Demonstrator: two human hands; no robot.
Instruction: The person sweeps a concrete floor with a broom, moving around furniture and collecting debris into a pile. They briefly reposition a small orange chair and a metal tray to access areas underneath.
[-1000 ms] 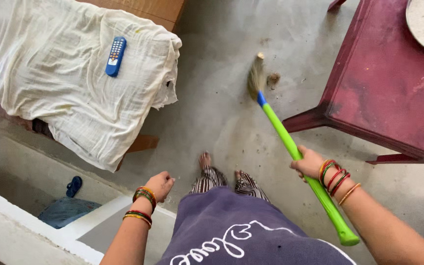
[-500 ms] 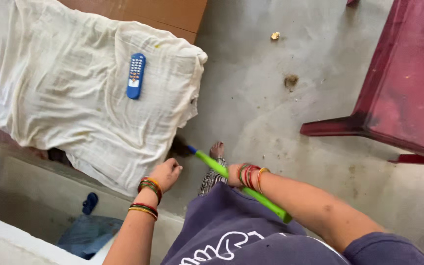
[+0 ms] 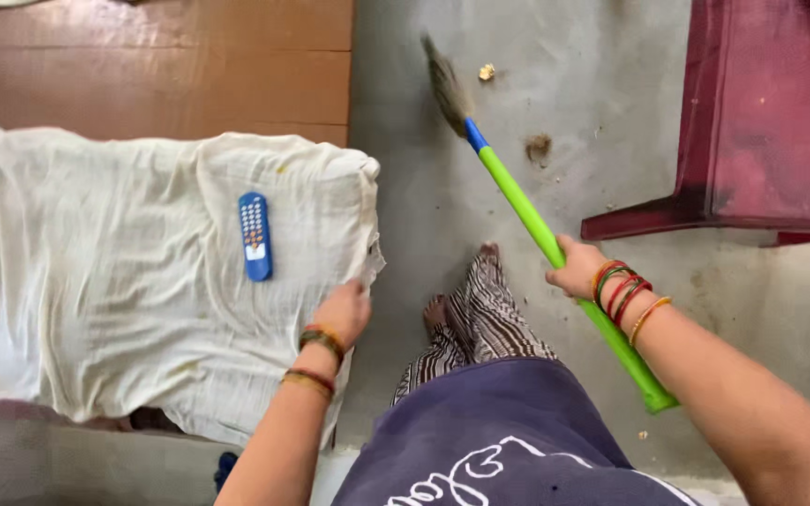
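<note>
Grey concrete floor (image 3: 442,187), with a cream cloth (image 3: 124,281) draped over a low surface at left, a maroon table (image 3: 761,122) at upper right, and a blue remote control (image 3: 255,236) lying on the cloth. Broom (image 3: 555,253), green handle with blue collar and brown bristles, runs diagonally from the floor near two bits of debris (image 3: 538,147) down past the right hand (image 3: 576,269), whose fingers are curled tightly around the handle at mid-length. Left hand (image 3: 341,312) rests on the cloth's edge, just right of the remote, fingers bent together and holding nothing.

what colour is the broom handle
Bright green, with a short blue section next to the bristles. The broom handle, gripped by the right hand, shows clearly in the head view.
</note>
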